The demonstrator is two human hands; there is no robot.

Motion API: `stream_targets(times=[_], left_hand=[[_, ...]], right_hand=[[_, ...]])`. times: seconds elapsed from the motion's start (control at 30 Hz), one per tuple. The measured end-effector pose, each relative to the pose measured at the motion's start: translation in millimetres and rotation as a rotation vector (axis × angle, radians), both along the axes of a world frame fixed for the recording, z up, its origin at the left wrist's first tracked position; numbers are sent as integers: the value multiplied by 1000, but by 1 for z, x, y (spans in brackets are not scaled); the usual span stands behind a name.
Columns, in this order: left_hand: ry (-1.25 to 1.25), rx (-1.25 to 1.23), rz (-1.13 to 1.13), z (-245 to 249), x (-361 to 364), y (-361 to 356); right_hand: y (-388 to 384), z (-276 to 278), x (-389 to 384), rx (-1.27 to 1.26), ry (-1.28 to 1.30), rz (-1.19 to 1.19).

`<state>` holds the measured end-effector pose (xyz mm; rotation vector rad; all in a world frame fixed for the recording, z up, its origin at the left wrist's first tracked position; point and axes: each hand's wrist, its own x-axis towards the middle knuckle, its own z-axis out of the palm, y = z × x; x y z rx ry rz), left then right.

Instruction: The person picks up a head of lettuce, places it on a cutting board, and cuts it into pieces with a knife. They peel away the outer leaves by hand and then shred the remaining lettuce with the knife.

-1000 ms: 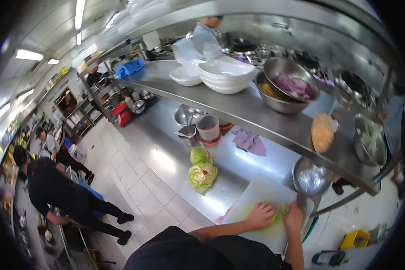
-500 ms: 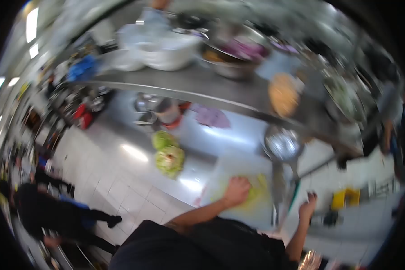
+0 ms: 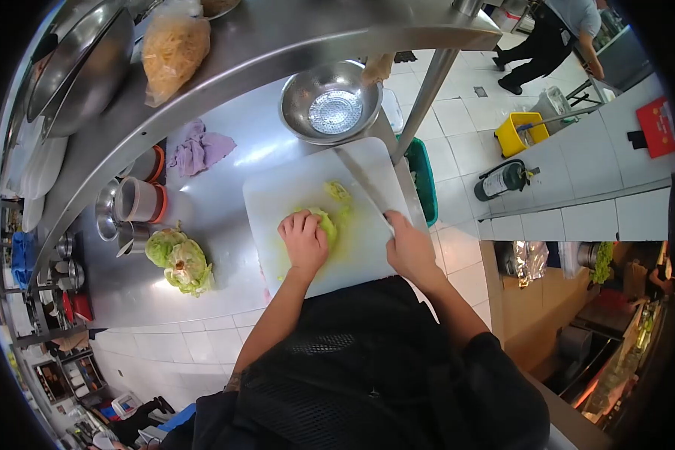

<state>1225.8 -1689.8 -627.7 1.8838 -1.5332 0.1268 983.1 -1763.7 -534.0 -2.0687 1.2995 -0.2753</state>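
- I count one knife (image 3: 366, 182), one white cutting board (image 3: 274, 184) and one piece of lettuce (image 3: 325, 225) being held on it, with a small cluster of loose lettuce bits (image 3: 338, 192) close by.
- Two more heads of lettuce (image 3: 187, 268) sit together on the steel counter (image 3: 236, 262), to the left of the board and well apart from it.
- Past the board's far edge there is one round metal bowl (image 3: 331, 105), dimpled at the bottom; one crumpled purple cloth (image 3: 201, 148) lies farther left.
- The held piece is pale yellow-green, rounded and mostly covered by fingers, near the middle of the board; yellowish-green wet smears surround it.
- The left hand (image 3: 305, 238) is curved over that piece, fingers bent and close together, pressing it to the board.
- The right hand (image 3: 410, 246) is wrapped tightly around the knife's handle at the board's right side; the broad blade slants away toward the far edge, apart from the held lettuce.
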Motion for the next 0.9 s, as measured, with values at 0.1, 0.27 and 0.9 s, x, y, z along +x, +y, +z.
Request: stream_targets(times=[0.1, 0.27, 0.9], left_hand=[[-33, 40, 17, 2, 0, -1], [-62, 47, 29, 5, -2, -3], [25, -20, -5, -3, 1, -4]], right_hand=[[20, 9, -4, 94, -105, 124], [32, 42, 0, 287, 56, 308], [20, 48, 8, 282, 87, 399]])
